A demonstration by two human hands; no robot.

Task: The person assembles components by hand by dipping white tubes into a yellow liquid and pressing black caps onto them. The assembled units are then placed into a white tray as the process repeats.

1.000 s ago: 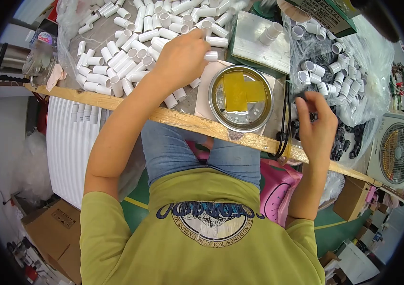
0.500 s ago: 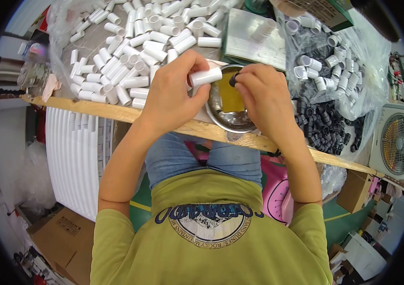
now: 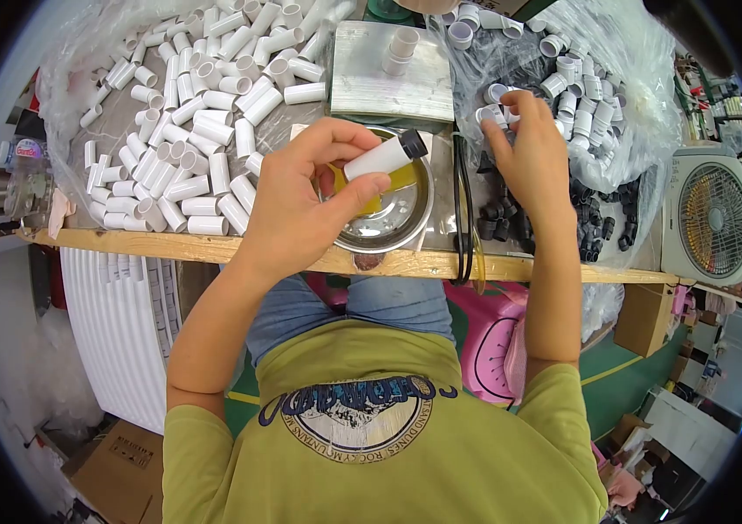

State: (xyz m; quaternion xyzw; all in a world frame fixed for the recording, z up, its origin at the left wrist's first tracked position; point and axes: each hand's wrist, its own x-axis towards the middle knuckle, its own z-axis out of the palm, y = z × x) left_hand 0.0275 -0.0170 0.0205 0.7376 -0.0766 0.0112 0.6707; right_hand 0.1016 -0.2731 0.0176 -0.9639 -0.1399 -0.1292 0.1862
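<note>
Near the frame's centre, the left hand point(image 3: 297, 196) pinches a tilted white tube point(image 3: 377, 161), black cap point(image 3: 413, 144) on its upper end, in its fingers over a metal bowl point(image 3: 401, 216). Toward the upper right, the right hand point(image 3: 532, 162) has its fingers spread beside white fittings point(image 3: 600, 113); contact is unclear.

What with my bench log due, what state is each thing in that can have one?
Left hand: closed around white tube
White tube: tilted, black fitting on end
Right hand: fingers parted
Metal bowl: upright, partly hidden
Yellow pad: lying in bowl
Loose tubes: scattered in a pile
Stepped white piece: standing on metal block
Clear plastic: crumpled
Fan: running or off, cannot tell
</note>
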